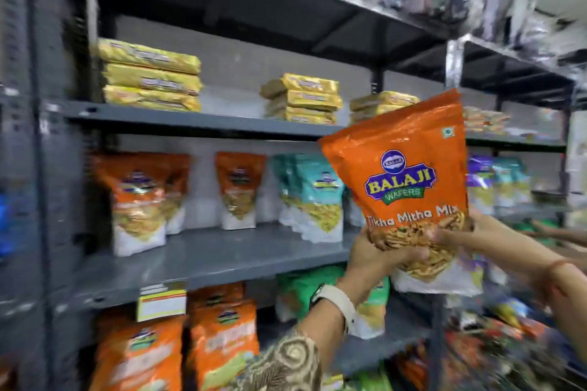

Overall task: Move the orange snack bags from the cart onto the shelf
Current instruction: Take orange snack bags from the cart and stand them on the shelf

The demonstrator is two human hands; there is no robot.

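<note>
An orange snack bag (409, 181) labelled Balaji Wafers Tikha Mitha Mix is held upright in the air in front of the grey shelf (203, 260). My left hand (378, 259) grips its lower left part, with a watch on the wrist. From the right, my right hand (470, 233) pinches the bag's lower right edge. On the middle shelf stand other orange snack bags (139, 197) at the left and one more orange bag (239, 189) beside them. The cart (495, 349) at the lower right is blurred, with colourful packs in it.
Teal bags (309, 197) stand right of the orange ones. Yellow packs (149, 79) are stacked on the shelf above. More orange bags (178, 346) fill the shelf below, under a price label (162, 301). Another person's hand (559, 233) reaches in at the right edge.
</note>
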